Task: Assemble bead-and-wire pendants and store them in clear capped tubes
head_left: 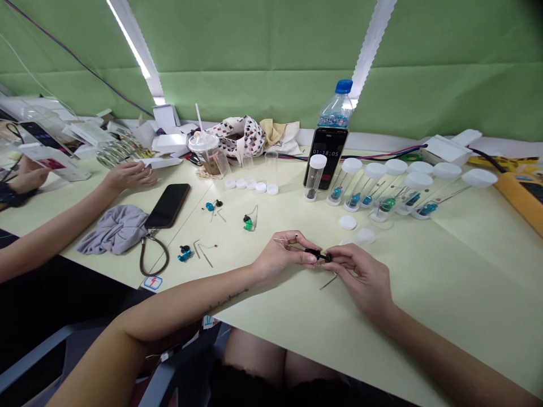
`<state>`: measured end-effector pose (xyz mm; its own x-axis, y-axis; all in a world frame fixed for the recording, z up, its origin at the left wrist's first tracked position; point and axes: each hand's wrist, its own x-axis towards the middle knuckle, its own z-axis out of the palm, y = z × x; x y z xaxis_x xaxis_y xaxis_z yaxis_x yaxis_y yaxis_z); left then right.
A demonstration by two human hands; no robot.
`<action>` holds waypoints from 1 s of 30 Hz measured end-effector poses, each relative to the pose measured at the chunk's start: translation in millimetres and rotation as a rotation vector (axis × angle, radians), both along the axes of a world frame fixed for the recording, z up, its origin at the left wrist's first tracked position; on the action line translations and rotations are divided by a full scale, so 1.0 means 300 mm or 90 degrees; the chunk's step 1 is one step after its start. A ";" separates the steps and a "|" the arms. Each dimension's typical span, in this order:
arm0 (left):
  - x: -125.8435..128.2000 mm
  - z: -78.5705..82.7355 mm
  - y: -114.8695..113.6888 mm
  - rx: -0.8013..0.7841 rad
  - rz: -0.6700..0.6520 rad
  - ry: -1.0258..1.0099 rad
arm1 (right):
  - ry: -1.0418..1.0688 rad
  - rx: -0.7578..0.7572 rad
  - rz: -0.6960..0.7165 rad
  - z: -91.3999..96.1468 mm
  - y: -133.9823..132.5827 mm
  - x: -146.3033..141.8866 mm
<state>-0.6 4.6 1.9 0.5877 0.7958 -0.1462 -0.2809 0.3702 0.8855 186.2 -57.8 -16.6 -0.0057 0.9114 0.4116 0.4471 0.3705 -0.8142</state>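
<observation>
Between my two hands, over the table in front of me, is a small black part with a short shaft and a round end (pixel 319 255). My left hand (pixel 285 249) pinches its body, and a thin bent wire (pixel 280 239) shows by these fingers. My right hand (pixel 360 270) has its fingertips closed at the round end. A thin metal rod (pixel 328 281) juts out below the right fingers. To the left lie small sets of coloured parts: a green one with a black knob (pixel 248 223), a blue one (pixel 210 207) and another blue one (pixel 185 254), with thin wires and hex keys.
Several clear tubes with white caps (pixel 386 204) stand at the right, holding similar parts. A phone showing a timer (pixel 326 155) leans on a water bottle (pixel 335 116). White caps (pixel 348 222), a drink cup (pixel 205 148), a dark phone (pixel 168 206) and a co-worker's hand (pixel 129 176) are also around.
</observation>
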 end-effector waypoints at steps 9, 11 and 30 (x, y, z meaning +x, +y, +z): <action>-0.002 0.001 -0.001 0.005 -0.005 -0.001 | 0.039 -0.049 -0.006 -0.007 -0.004 0.003; -0.002 0.003 -0.003 0.010 -0.004 -0.001 | 0.047 -0.056 -0.006 -0.009 -0.004 0.003; 0.007 0.010 -0.007 -0.013 0.000 -0.019 | 0.062 -0.078 -0.011 -0.008 -0.005 0.006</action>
<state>1.4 2.6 5.0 0.5915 0.7933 -0.1442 -0.3079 0.3875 0.8689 187.8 -59.2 -19.1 0.0455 0.9543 0.2953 0.3689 0.2587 -0.8928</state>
